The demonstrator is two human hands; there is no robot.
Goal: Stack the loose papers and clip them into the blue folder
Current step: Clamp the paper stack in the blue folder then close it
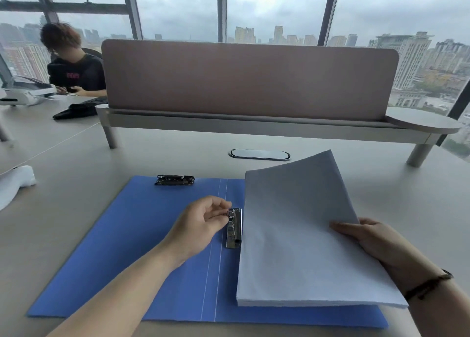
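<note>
The blue folder (142,240) lies open and flat on the desk in front of me. A metal side clip (234,228) sits just right of its spine, and a second metal clip (174,180) sits at the left flap's top edge. My left hand (201,222) pinches the lever at the top of the side clip. My right hand (376,242) grips the right edge of a white paper stack (300,235), which rests tilted over the folder's right half with its left edge beside the clip.
A brown divider panel (249,82) on a raised shelf runs across the back of the desk (407,209), with an oval cable grommet (259,154) below it. White cloth (15,181) lies at far left. Another person (73,64) sits at the neighbouring desk.
</note>
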